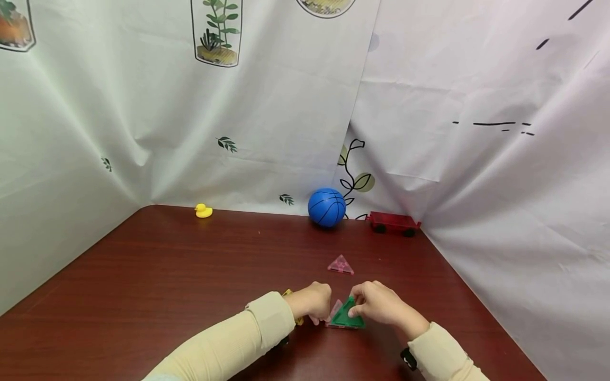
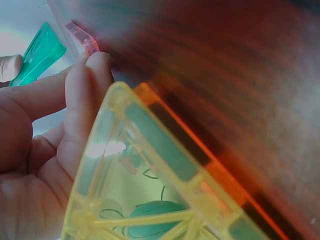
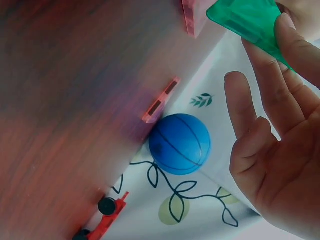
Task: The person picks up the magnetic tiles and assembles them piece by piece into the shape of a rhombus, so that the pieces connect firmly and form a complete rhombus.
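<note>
A green triangular magnetic tile (image 1: 349, 316) is pinched between the thumb and fingers of my right hand (image 1: 381, 304). It is tilted just in front of a pink triangular magnetic tile (image 1: 335, 307), partly covering it. My left hand (image 1: 312, 300) is at the left corner of that pink tile, fingers curled down and pinching its edge; the left wrist view shows fingertips against a pink tile (image 2: 84, 37). Beside the left hand, a yellow triangular tile (image 2: 155, 220) fills the near part of the left wrist view, with an orange tile (image 2: 220, 175) behind it.
Farther back lies another pink triangular tile (image 1: 340, 264). Along the table's (image 1: 214, 264) back edge are a yellow toy duck (image 1: 203, 211), a blue ball (image 1: 326, 207) and a red toy wagon (image 1: 393, 223). A printed white cloth (image 1: 267, 106) hangs around the table.
</note>
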Demonstrator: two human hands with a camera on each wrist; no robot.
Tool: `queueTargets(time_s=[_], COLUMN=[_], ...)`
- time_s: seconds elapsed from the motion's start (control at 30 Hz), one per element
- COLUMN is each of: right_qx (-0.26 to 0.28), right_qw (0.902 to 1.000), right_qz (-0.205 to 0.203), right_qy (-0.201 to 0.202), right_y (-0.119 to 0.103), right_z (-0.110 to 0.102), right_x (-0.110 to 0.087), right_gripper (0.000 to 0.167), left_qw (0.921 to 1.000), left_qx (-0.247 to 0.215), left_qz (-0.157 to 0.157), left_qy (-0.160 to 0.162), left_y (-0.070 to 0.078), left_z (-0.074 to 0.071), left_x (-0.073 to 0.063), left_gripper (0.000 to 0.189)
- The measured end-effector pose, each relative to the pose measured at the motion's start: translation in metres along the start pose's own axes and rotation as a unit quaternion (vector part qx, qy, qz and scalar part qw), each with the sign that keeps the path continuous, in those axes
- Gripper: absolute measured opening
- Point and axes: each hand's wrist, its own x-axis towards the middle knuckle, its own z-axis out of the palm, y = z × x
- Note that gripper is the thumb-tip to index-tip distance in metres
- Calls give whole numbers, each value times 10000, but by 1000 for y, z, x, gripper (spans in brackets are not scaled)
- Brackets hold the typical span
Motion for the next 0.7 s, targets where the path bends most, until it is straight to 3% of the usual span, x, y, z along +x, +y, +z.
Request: queueTargets(time_s=[0.27, 0.7], right_qx=[128, 204], right_qw=[9997, 9996], right_qz=[-2, -88], right_qy=[-227, -163], right_y=[-1, -4], right_z=[5, 8], right_x=[1, 2], right_gripper=[12, 16], left_qw=[9997, 9997], left_qx=[-192, -50], left_qz=[97, 159], left_qy=[-89, -163], left_y=[-1, -3], left_z=[-1, -1], left_x=[0, 2], left_gripper=[22, 22])
